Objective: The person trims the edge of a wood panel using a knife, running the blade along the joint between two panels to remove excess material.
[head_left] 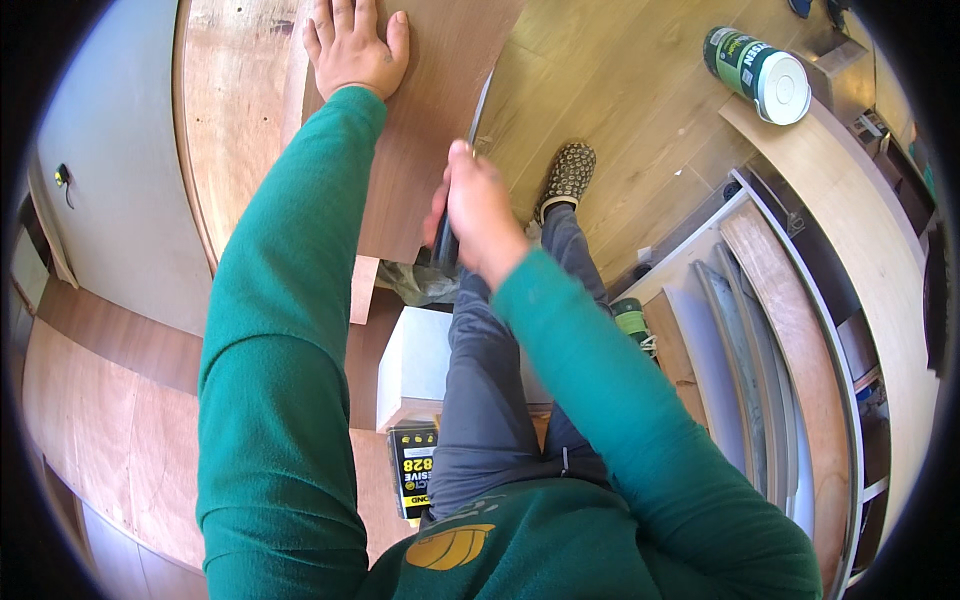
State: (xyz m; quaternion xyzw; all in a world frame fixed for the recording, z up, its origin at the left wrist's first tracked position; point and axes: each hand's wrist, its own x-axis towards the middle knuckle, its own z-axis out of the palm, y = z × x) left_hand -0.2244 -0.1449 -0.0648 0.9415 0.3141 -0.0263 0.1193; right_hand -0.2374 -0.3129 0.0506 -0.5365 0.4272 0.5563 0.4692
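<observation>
Long tool sits in R hand w/ fingers curled around; metal end projects ahead of fingers, alongside brown board. L hand lies flat on board, fingers extended, nothing gripped. Green/wht canister: well R of R fingers.

- The scene was brightly lit.
- The floor was washed with yellowish light.
- The right grip was slightly blurred.
- Straight edges were bent toward the blackened corners.

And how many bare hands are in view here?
2: the left hand lies flat on a brown wood-grain panel; the right hand grips a slim, black-handled metal tool.
</observation>
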